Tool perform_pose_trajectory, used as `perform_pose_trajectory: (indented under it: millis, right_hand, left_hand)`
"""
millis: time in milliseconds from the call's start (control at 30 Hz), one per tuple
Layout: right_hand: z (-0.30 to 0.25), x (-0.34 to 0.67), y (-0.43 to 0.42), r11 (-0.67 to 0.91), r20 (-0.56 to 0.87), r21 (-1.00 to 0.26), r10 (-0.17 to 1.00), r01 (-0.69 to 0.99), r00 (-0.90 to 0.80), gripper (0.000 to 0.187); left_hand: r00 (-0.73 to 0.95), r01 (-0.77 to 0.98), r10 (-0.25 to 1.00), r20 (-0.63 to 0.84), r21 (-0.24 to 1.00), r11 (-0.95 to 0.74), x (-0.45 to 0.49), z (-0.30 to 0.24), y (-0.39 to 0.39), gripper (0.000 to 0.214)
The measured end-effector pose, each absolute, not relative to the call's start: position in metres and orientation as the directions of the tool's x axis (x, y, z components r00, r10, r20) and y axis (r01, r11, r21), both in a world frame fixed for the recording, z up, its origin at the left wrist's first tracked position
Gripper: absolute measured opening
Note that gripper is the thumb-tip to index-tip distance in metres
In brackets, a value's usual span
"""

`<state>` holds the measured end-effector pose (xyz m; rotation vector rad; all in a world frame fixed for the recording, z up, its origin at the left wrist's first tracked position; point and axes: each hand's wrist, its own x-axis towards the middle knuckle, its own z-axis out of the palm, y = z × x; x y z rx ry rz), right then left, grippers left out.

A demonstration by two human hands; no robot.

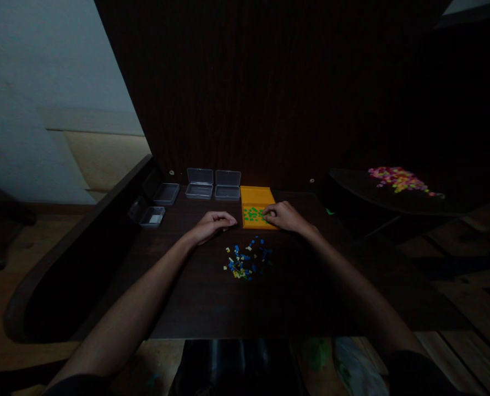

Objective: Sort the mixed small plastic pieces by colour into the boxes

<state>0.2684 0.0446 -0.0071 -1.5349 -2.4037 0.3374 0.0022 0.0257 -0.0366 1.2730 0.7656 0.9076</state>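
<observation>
1. The left hand (212, 224) is lying palm-down on the dark brown wooden table (195, 297), with the forearm coming in from the lower left. Its fingers are curling loosely inward and the tips are sitting just beside the left edge of the flat orange plastic case (256, 193). It's too dark to tell whether it is pinching anything.
2. The right hand (284, 215) is reaching in from the lower right with the wrist low. Its bent fingers are pressing down on the small green chips (252, 213) spread inside the case. I can't tell whether a chip is being gripped.
3. The orange case is lying open at the table's middle rear, between the two hands. The chips are filling its near half, and the far half is showing plain orange.
4. A loose pile of tiny blue and yellow chips (247, 261) is sitting on the table just in front of both hands, apart from the case.
5. Two clear plastic hinged boxes (213, 185) are standing open side by side, left of the case. Two more clear boxes (159, 204) are sitting further left, near the table edge.
6. A heap of pink and yellow chips (399, 179) is lying on a dark side surface (352, 192), well apart to the right.
7. The table surface is looking matte with faint grain. The chips are small, flat and blocky.
</observation>
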Motion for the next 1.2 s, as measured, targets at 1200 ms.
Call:
perform_pose_trajectory:
  millis: [1200]
  right_hand:
    - [-0.005,0.216,-0.048,0.730,-0.010,-0.419,0.591,0.540,-0.806,0.022]
  left_hand:
    - [0.904,0.304,0.419,-0.081,0.812,-0.498,-0.009,0.003,0.005,0.016]
